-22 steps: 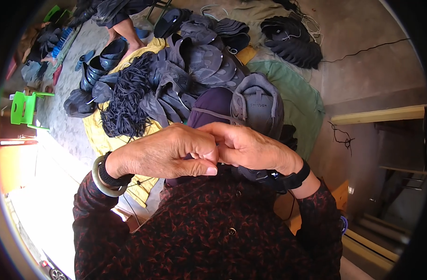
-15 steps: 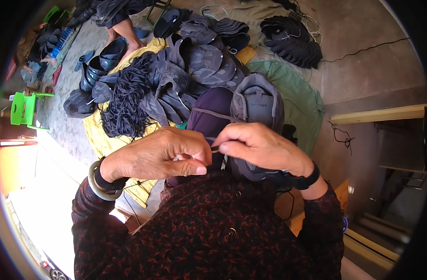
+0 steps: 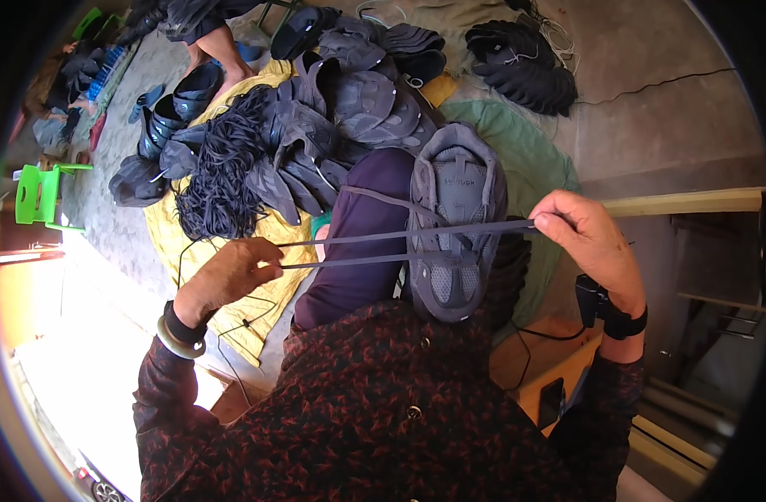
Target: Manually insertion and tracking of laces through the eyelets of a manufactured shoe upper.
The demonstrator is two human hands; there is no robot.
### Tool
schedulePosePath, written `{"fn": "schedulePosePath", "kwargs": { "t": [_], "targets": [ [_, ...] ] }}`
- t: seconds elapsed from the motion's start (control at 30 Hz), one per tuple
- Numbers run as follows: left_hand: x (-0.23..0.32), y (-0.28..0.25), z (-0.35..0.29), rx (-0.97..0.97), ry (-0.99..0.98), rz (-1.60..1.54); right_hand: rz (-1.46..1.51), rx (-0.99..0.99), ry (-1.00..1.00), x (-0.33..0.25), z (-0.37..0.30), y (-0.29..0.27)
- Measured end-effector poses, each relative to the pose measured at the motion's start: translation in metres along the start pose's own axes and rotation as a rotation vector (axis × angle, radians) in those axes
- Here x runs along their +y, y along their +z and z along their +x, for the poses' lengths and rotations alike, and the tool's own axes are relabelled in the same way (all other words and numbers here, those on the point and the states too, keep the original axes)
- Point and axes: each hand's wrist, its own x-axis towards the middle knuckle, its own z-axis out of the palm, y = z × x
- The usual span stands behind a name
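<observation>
A grey mesh shoe upper (image 3: 460,188) lies across my lap, its toe toward me, beside my purple trouser leg (image 3: 368,188). My left hand (image 3: 224,276) is off to the left, fingertips pinched on a dark flat shoelace (image 3: 358,238). Two strands run from it: the farther one stretches over the shoe to my right hand (image 3: 590,243), the nearer one reaches the lace holes by the toe. Thumb and finger of my right hand are closed on the lace, right of the shoe. Another loose lace end trails over my trouser leg.
Beyond my knees, a heap of dark shoe uppers (image 3: 370,105) and a tangle of black laces (image 3: 224,167) lie on yellow cloth (image 3: 161,243). Stacked black pieces (image 3: 521,79) sit near green cloth (image 3: 542,155). Another person's legs (image 3: 222,54) and a green chair (image 3: 38,197) are at left.
My hands were close together over the shoe's left side. They have moved apart, left and right, and the lace is now drawn out between them.
</observation>
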Motion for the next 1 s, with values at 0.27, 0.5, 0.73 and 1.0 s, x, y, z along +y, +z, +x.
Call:
{"fn": "schedulePosePath", "kwargs": {
  "t": [0.27, 0.5, 0.73, 1.0],
  "targets": [
    [-0.030, -0.013, -0.007, -0.228, -0.427, 0.022, -0.007, -0.082, -0.037, 0.003, 0.002, 0.016],
    [0.056, 0.003, 0.036, -0.002, 0.162, -0.269, -0.006, -0.075, -0.263, -0.015, 0.023, 0.059],
    [0.139, 0.021, 0.090, -0.183, 0.325, -0.512, -0.063, -0.019, -0.375, -0.023, 0.035, 0.078],
    [0.119, 0.036, 0.100, -0.272, 0.268, -0.564, -0.100, 0.089, -0.311, -0.009, 0.021, 0.085]
  ]
}}
